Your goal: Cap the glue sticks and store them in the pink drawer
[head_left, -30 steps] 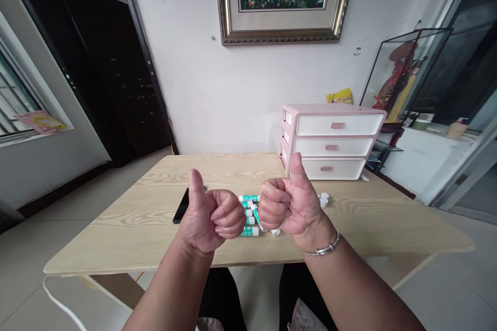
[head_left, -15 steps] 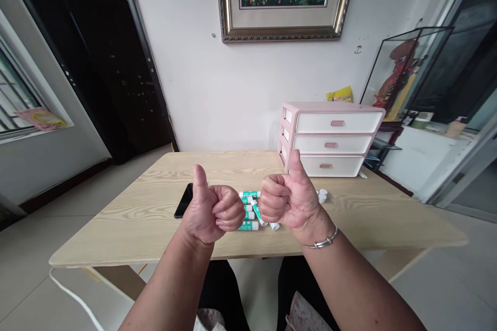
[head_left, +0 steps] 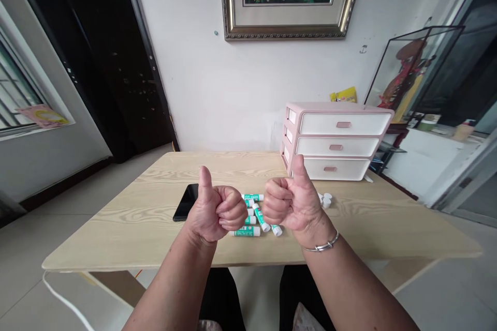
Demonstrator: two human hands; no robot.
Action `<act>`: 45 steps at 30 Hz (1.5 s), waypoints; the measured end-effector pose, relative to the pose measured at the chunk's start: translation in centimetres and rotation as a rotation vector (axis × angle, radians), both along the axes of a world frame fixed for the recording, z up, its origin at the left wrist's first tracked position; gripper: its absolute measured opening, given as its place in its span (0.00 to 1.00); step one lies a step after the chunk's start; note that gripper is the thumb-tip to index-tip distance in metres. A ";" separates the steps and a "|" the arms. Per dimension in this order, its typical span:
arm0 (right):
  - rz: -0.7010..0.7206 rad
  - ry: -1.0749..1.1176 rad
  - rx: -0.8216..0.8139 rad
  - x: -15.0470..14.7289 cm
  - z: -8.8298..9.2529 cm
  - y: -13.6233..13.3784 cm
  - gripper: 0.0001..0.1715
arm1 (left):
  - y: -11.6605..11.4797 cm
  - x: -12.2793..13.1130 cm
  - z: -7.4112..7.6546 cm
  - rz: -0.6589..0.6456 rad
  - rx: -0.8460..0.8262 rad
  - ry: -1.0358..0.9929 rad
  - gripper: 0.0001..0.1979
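Note:
My left hand [head_left: 215,207] is raised over the table in a fist with its thumb pointing up, and nothing shows in it. Opposite it, my right hand [head_left: 293,199] makes the same thumb-up fist, a silver bangle [head_left: 324,244] on its wrist. Between and behind the fists lie several green and white glue-stick-like tubes [head_left: 248,231], partly hidden by my hands. A black phone [head_left: 185,203] lies just left of my left hand. Several small white caps [head_left: 326,199] sit to the right of my right hand.
A pink and white three-drawer box [head_left: 337,147] stands at the table's back right, with a yellow packet [head_left: 345,94] behind its top. The wooden table [head_left: 116,232] reaches the wall, where a framed picture [head_left: 287,31] hangs. A glass case [head_left: 411,70] stands at right.
Both hands keep the same thumb-up pose. The view has shifted slightly, so more of the phone and tubes shows around my fists.

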State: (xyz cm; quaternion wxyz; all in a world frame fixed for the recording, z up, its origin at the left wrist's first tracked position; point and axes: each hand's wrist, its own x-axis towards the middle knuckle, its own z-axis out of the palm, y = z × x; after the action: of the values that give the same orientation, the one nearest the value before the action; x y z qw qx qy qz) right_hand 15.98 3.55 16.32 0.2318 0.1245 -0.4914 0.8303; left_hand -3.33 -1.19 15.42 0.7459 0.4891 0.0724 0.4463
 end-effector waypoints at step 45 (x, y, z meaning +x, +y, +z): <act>-0.049 -0.036 -0.082 -0.9 -4.4 9.8 0.43 | 10.3 -2.4 -4.4 -0.028 -0.029 -0.018 0.41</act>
State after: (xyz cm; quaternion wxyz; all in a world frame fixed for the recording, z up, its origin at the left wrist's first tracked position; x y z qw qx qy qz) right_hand 15.06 13.39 11.92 0.2480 0.0878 -0.4640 0.8459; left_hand -5.69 9.08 11.05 0.7597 0.4750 0.0653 0.4393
